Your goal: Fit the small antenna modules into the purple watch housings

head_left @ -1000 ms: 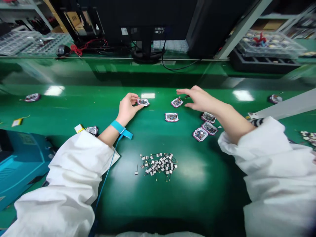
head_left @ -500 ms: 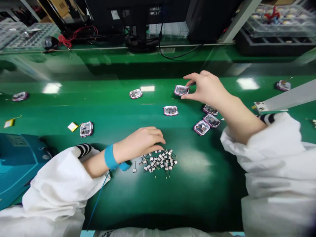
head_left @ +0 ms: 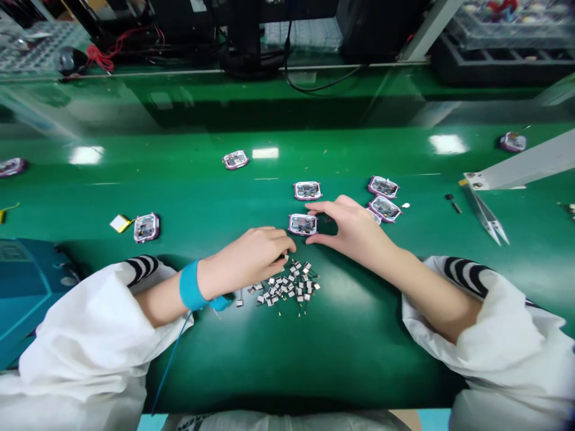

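My right hand (head_left: 350, 230) grips an open smartwatch case (head_left: 302, 224) with a purple rim and a visible circuit board, thumb and fingers at its right edge. My left hand (head_left: 251, 257), with a teal wrist strap (head_left: 191, 287), has its fingertips pinched on a small silver part (head_left: 286, 257), partly hidden. Just below that hand lies a pile of small silver parts with short black leads (head_left: 290, 287). Another open case (head_left: 308, 190) sits right behind the held one. Several more cases (head_left: 385, 208) lie beyond my right hand, one partly covered by it.
Tweezers (head_left: 487, 215) lie at right under a white metal bracket (head_left: 516, 161). At left are a case (head_left: 146, 227) beside a yellow-edged battery (head_left: 120, 224) and a teal box (head_left: 27, 299). A black monitor stand (head_left: 251, 60) stands on the back shelf.
My right hand has brought the watch case nearer and to the left, beside my left hand. The left fingertips have closed at the pile's upper edge. The view has shifted slightly.
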The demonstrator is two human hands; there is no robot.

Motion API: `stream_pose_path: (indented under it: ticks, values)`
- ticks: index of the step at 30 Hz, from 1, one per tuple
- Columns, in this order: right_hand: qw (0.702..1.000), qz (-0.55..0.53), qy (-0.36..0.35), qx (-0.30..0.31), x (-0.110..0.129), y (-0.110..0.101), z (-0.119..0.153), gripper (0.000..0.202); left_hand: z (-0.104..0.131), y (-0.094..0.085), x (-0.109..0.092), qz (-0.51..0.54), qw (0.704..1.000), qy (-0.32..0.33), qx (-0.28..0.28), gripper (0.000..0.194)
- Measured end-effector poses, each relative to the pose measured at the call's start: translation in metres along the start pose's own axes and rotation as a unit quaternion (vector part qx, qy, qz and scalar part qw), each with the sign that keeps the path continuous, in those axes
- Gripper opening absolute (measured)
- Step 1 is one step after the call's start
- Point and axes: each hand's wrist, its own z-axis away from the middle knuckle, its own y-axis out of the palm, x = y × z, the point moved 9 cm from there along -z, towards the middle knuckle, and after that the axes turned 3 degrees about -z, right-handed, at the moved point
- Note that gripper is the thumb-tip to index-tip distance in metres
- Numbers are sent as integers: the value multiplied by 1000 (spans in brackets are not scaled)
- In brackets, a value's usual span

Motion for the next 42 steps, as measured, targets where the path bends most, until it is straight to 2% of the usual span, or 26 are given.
stream_pose_path:
  ticks: [6,8,12,14,18,21,25,30,33,35,36,38,39,42]
  values:
    - [998,-55,-34,-17,6,-2,-3,18,7,-24,20,-12,999,-35,-39,13]
    - [997,-50,-47,-28,8,-4,-5,15,8,-28,24,-3,998,-41,-45,12]
    - [993,-59,-39,-97,16,-24,-2,17,7,-30,13,27,997,5,-69,13]
    - [991,-88,-35,-91,23,-27,1,16,7,-35,10,49,994,15,-100,13]
    - [994,-56,-88,-30,45,-9,10,20,7,-42,17,71,988,-7,-134,11]
    - [990,41,-135,-16,60,11,12,26,6,-42,34,104,981,-45,-157,9]
    - [983,120,-141,5,71,33,5,36,4,-36,57,161,966,-90,-179,11]
    - [976,72,-202,30,87,32,14,25,0,-33,62,166,964,-90,-187,12]
    - [980,17,-199,-11,76,8,23,24,-6,-33,56,162,966,-76,-188,11]
    - [990,12,-123,-65,49,-10,22,29,-12,-33,49,157,969,-55,-184,10]
    - [994,16,-77,-73,34,-14,20,36,-15,-33,46,152,970,-43,-183,10]
    - [999,6,-17,-45,11,-9,14,49,-21,-32,38,129,975,-21,-178,9]
    - [1000,-6,-9,-26,5,-4,11,50,-24,-31,35,113,978,-14,-176,9]
    - [999,-38,-38,-11,2,6,0,28,-29,-26,29,55,985,1,-165,10]
